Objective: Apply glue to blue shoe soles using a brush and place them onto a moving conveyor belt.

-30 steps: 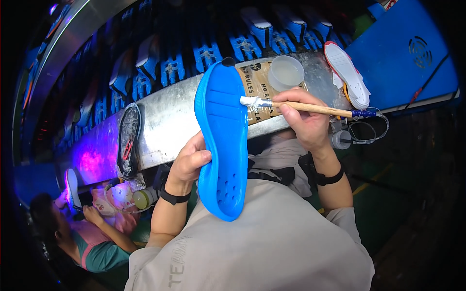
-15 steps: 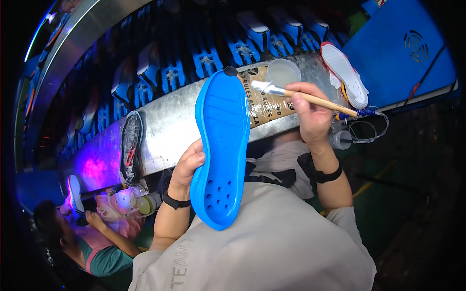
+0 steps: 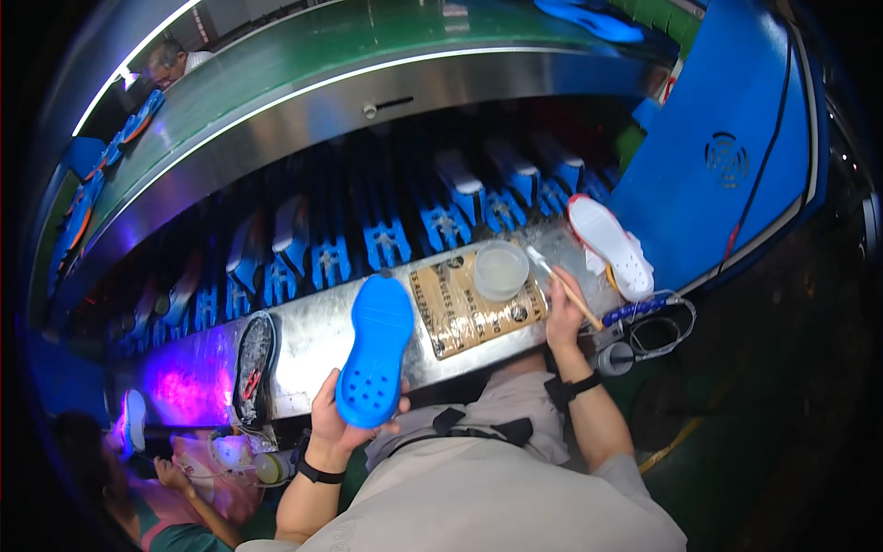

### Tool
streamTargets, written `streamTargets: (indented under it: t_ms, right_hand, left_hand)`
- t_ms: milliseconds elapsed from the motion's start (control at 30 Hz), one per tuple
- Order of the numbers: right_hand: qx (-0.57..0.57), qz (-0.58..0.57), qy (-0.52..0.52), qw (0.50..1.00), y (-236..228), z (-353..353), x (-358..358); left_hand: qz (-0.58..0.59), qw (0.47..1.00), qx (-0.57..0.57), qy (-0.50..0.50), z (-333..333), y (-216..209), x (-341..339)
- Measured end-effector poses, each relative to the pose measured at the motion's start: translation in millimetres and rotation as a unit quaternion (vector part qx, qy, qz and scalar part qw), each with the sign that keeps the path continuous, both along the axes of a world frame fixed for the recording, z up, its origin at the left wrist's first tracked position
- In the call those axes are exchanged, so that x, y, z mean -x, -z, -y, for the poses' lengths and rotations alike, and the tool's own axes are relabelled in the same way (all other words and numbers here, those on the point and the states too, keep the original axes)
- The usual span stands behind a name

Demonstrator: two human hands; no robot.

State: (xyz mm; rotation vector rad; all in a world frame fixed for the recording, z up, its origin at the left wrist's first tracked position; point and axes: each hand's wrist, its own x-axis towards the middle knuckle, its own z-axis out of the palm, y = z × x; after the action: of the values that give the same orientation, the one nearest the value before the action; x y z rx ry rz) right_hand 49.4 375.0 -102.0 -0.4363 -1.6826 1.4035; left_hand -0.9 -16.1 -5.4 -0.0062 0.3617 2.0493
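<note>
A: First, the left hand [image 3: 327,425]: gripping or empty?

B: Gripping a blue shoe sole [image 3: 377,345], a little below and left of the frame's centre. Cupped from beneath at the perforated end, with fingertips at the right edge; probably held this way to leave most of the upward face uncovered.

A: And the right hand [image 3: 563,317]?

B: Closed round the wooden handle of a brush [image 3: 570,293], right of centre. Slanted, pale bristles toward the upper left, near the rim of a translucent round tub [image 3: 501,271]. Touching that rim or just apart: impossible to say from this angle.

A: Why such a spot for the tub?

B: Set on a brown printed sheet [image 3: 478,322] on the metal bench [image 3: 308,345], perhaps to spare the metal from drips. Nearer to the right hand than to the left, likely for a short reach.

A: Anything else along the bench?

B: Right of centre, beyond the brush, a white shoe sole [image 3: 612,248] with red edging. Left of centre, a black shoe sole [image 3: 253,368], apart from the blue one; possibly laid there to stay clear of both hands.
</note>
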Motion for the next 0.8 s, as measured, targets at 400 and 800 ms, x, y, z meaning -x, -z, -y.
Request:
streamTargets:
  t_ms: [400, 800]
  right_hand:
    - [0.052, 0.033, 0.070, 0.996, 29, -24, 0]
    - [0.030, 0.062, 0.052, 0.996, 27, -26, 3]
  left_hand:
    - [-0.298, 0.947, -0.111, -0.031, -247, -252, 153]
    - [-0.695, 0.546, 0.391, -0.257, -63, -275, 270]
